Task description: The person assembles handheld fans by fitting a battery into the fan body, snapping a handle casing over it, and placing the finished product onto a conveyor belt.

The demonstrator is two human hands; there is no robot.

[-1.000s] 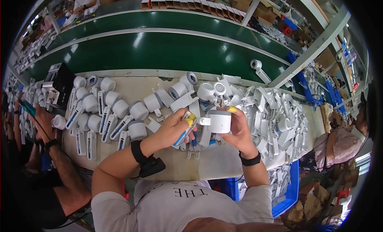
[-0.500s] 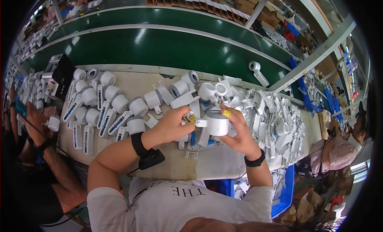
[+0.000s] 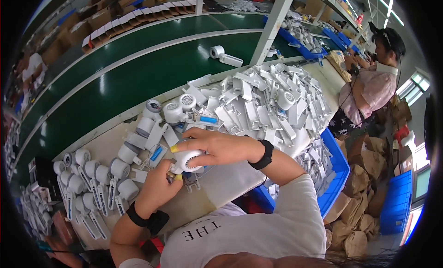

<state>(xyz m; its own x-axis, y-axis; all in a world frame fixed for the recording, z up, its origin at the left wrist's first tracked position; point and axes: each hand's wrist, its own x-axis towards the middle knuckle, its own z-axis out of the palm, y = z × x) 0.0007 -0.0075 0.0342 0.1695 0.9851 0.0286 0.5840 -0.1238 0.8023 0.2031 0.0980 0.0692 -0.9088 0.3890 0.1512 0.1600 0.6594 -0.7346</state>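
Both my hands are on a white fan head, whose slotted grille shows toward the right. My right hand reaches over from the right, its thumb and fingers wrapped round the round housing. Pinched at the narrow neck is my left hand; its fingertips are partly hidden there. Yellow tape covers a finger on each hand. Just beyond lie an opened white handle with a blue battery and another blue battery in a white shell. A white bracket-like part lies beneath the hands.
Finished-looking white fans stand in rows at the left. White shell parts form a big heap at the right. A blue bin with parts stands below the table edge. A green conveyor runs behind; another person works at right.
The view has swung to the right. The fan head has been turned so its grille shows, and my right hand has shifted over its top. My left hand stays at the neck.
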